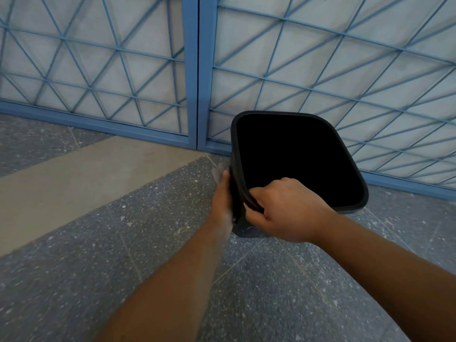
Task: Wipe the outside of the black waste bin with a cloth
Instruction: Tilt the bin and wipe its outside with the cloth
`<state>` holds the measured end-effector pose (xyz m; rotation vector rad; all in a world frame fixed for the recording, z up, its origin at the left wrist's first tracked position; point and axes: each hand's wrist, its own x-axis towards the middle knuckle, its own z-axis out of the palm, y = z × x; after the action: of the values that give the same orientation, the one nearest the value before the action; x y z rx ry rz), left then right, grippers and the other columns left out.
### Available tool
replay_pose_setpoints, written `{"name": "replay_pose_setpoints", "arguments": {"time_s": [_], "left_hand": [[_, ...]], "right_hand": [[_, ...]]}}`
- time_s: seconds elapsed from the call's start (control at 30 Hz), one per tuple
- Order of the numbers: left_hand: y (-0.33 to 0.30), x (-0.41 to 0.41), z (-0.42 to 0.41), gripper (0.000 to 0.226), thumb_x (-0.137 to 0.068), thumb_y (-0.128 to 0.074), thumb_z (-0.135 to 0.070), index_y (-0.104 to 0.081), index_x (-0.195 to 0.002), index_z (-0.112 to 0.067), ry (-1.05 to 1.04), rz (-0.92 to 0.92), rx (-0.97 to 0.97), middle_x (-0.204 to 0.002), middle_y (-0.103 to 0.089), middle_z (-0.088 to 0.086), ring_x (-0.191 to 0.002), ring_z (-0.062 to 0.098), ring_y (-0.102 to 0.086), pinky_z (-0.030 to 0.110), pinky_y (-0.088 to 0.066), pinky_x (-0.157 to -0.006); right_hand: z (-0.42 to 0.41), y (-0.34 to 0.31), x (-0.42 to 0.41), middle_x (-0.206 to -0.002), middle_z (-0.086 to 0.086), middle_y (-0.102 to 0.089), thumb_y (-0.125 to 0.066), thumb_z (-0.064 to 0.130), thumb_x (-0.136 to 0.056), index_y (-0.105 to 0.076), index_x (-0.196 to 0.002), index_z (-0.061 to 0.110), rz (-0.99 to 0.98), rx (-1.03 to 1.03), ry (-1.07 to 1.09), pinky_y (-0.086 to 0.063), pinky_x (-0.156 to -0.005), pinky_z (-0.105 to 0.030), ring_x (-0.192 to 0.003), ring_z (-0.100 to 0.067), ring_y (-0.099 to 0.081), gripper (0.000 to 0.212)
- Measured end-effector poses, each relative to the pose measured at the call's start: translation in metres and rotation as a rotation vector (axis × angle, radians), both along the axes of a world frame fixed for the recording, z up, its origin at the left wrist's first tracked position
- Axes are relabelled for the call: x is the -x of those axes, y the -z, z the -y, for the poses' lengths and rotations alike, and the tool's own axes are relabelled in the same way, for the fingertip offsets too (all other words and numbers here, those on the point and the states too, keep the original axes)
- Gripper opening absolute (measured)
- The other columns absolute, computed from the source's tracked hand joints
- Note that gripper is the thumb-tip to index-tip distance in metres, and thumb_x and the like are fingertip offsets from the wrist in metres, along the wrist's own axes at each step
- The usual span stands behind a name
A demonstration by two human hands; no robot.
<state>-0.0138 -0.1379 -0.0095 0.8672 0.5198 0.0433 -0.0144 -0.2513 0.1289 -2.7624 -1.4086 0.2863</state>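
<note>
Gripping the near rim of the black, square-mouthed plastic waste bin [298, 156] tilted on the speckled floor [123, 230], the right hand [283, 208] steadies this probably light, stiff, slick shell, while the left hand [223, 201] lies flat against its outer wall, cloth unseen

Head-worn camera looks forward and down, close over both forearms.

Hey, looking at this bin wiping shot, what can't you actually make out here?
- Cloth: not clearly visible in the head view; left hand lies flat on the bin wall, covering anything under it.
- Bin's inside: pure black.
- Bin's base: hidden by right hand.
- Left fingers: blurred.
</note>
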Motion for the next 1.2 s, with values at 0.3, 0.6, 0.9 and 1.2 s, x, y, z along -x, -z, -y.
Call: {"name": "replay_pose_setpoints", "arguments": {"time_s": [0.3, 0.6, 0.9, 1.2], "left_hand": [[-0.014, 0.015, 0.009, 0.05, -0.108, -0.038, -0.047, -0.068, -0.125, -0.01, -0.028, -0.138, 0.012, -0.1, -0.074, 0.006, -0.107, 0.024, -0.071, 0.031, -0.055, -0.087], [-0.01, 0.015, 0.016, 0.046, -0.108, -0.042, -0.044, -0.071, -0.116, -0.009, -0.133, -0.116, 0.084, -0.093, -0.075, 0.007, -0.098, 0.026, -0.071, 0.037, -0.054, -0.087], [-0.014, 0.025, 0.02, 0.04, -0.109, -0.04, -0.04, -0.071, -0.118, -0.016, -0.115, -0.103, 0.035, -0.084, -0.076, 0.0, -0.089, 0.018, -0.072, 0.028, -0.055, -0.074], [0.0, 0.033, 0.023, 0.051, -0.11, -0.033, -0.042, -0.064, -0.133, -0.01, -0.048, -0.081, -0.099, -0.115, -0.075, 0.008, -0.105, 0.02, -0.072, 0.014, -0.057, -0.073]], "right_hand": [[-0.001, 0.0, -0.001, -0.055, 0.003, -0.047, -0.04, 0.043, -0.093, -0.047, -0.067, 0.021, -0.015, 0.007, 0.0, -0.043, -0.056, -0.032, -0.049, -0.012, -0.046, 0.035], [-0.001, 0.0, -0.003, -0.054, 0.003, -0.047, -0.04, 0.043, -0.093, -0.049, -0.067, 0.021, -0.009, 0.007, 0.011, -0.038, -0.054, -0.03, -0.049, -0.01, -0.046, 0.035], [-0.001, 0.0, -0.003, -0.054, 0.003, -0.048, -0.041, 0.045, -0.093, -0.05, -0.067, 0.021, -0.004, 0.008, 0.012, -0.041, -0.054, -0.031, -0.048, -0.011, -0.047, 0.036], [-0.002, -0.002, -0.003, -0.053, 0.003, -0.044, -0.039, 0.043, -0.094, -0.041, -0.062, 0.022, 0.004, 0.026, -0.01, -0.038, -0.054, -0.032, -0.047, -0.012, -0.044, 0.037]]}}
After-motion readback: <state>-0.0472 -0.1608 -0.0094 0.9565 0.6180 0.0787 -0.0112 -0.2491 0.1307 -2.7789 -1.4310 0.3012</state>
